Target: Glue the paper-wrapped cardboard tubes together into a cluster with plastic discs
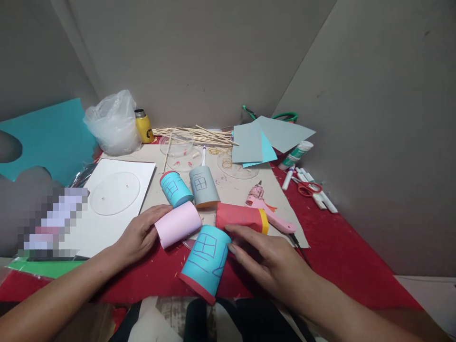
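Observation:
Several paper tubes lie on their sides in a ring at the table's front edge. My left hand (140, 232) grips the left end of a plain pink tube (178, 224). The fingers of my right hand (261, 254) close on the upper right edge of a blue tube (205, 259) with a red band and drawn window lines, where it meets a red tube (237, 217) with a yellow band. Behind are a smaller blue tube (176, 189) and a grey tube (204, 186), both with drawn windows. Whether the tubes are joined cannot be seen.
Right of the tubes lies a pink glue gun (272, 216). Red-handled scissors (308, 187), white markers (326, 199) and grey paper sheets (247, 143) are further right. Wooden sticks (195, 136), a yellow bottle (144, 127) and a plastic bag (114, 126) line the back. White board (107, 228) lies left.

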`<move>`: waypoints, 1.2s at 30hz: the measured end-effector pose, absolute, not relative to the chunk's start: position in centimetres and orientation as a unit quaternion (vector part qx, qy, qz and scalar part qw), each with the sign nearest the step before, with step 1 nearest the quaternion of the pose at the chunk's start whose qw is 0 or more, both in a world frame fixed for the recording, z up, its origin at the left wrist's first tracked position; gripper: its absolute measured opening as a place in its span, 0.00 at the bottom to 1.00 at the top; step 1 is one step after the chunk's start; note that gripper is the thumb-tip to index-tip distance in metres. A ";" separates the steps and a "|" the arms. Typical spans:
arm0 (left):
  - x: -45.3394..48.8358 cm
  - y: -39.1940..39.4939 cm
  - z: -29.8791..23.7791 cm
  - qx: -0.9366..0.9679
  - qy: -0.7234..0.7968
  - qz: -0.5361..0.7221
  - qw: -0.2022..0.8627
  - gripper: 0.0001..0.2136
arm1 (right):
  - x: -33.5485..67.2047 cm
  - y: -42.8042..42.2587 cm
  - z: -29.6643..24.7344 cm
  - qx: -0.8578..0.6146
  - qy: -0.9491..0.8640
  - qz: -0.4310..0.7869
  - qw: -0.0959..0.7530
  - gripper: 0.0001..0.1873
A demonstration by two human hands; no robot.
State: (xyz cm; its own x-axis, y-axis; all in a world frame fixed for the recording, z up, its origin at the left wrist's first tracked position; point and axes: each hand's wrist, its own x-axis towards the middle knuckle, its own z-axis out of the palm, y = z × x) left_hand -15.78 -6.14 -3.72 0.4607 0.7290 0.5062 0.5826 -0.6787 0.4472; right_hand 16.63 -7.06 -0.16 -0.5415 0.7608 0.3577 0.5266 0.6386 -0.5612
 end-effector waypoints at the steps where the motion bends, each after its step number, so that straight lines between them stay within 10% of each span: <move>1: -15.8 -6.1 -3.7 0.848 0.387 0.346 0.108 0.21 | 16.9 -7.2 -0.1 -0.372 -0.854 0.185 0.313 0.13; 12: -15.8 -6.1 -3.0 0.839 0.405 0.342 0.126 0.21 | 19.4 -4.4 0.5 -0.355 -0.900 -0.111 0.229 0.27; 20: -16.0 -6.3 -3.1 0.816 0.437 0.345 0.154 0.17 | 18.8 -1.7 0.4 -0.329 -0.936 -0.028 0.121 0.35; 36: -19.9 -4.8 2.7 0.669 0.556 0.295 0.395 0.24 | 19.4 6.5 2.7 -0.505 -0.847 0.021 0.166 0.31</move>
